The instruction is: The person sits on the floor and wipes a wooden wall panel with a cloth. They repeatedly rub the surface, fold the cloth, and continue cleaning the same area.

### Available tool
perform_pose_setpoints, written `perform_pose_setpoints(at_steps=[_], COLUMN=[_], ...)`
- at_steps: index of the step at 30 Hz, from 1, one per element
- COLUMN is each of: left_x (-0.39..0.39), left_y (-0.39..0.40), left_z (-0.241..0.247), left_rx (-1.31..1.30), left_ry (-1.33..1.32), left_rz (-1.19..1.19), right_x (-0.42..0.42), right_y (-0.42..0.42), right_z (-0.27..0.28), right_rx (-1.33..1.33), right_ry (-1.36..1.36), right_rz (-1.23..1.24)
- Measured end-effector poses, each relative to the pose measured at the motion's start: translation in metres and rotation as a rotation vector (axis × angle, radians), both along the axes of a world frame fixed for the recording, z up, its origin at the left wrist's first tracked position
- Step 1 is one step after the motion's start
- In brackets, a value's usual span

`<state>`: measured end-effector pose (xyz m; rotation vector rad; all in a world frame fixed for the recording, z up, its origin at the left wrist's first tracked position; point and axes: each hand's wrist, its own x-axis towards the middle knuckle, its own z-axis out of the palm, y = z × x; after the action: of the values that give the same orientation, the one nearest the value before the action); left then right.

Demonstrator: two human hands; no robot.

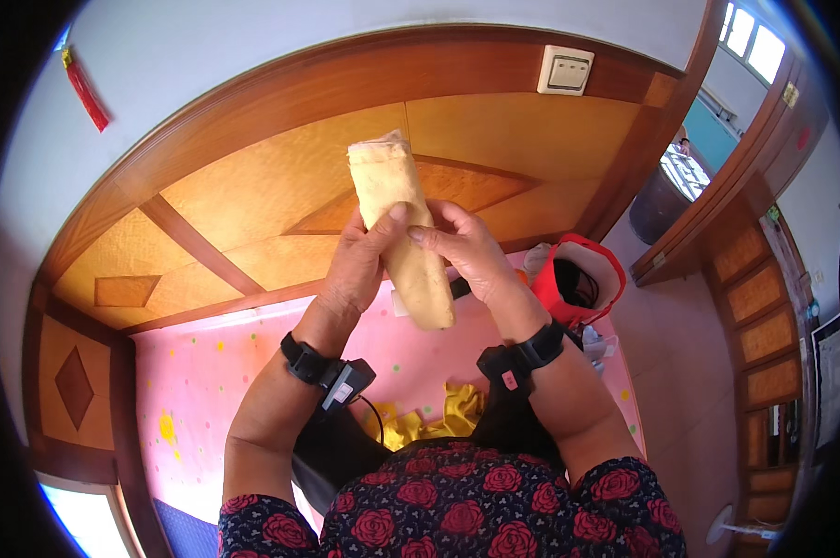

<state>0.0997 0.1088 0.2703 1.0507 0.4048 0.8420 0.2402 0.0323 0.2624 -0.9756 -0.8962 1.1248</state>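
Note:
Both hands hold up a pale yellow, flattened roll of soft material (pixel 420 279), possibly fabric or felt, in front of the wood-panelled wall. Its upper end shows layered, whitish edges, while the lower end is rounded. My left hand (pixel 364 254) grips the roll's left side with the thumb on its face. From the right, my right hand (pixel 465 244) holds the other side, its thumb tip close to the left thumb. The fingers behind the roll are partly hidden. Shiny gold-yellow cloth (pixel 461 411) lies below, between the person's legs.
A pink spotted mat (pixel 217 376) spreads under the person. On its right stands a red bag (pixel 552 289) holding dark items, with clear plastic (pixel 597 345) beside it. A small black object (pixel 459 287) lies behind the right wrist. Farther right are a doorway and a dark round container (pixel 660 206).

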Motion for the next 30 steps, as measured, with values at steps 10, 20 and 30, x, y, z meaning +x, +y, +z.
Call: perform_pose_setpoints(at_steps=[10,20,30], left_x=[-0.067,-0.097,-0.099], left_y=[0.044,0.058,0.072], left_z=[-0.020,-0.021,-0.044], left_rx=[-0.114,-0.100,-0.108], left_ry=[0.142,0.164,0.230], left_rz=[0.325,0.356,0.317], right_x=[0.022,0.073,0.061], right_y=[0.037,0.142,0.135], right_z=[0.045,0.018,-0.142], right_rx=[0.366,0.582,0.362], right_ry=[-0.207,-1.344,-1.957], right_rz=[-0.501,-1.036,-0.268])
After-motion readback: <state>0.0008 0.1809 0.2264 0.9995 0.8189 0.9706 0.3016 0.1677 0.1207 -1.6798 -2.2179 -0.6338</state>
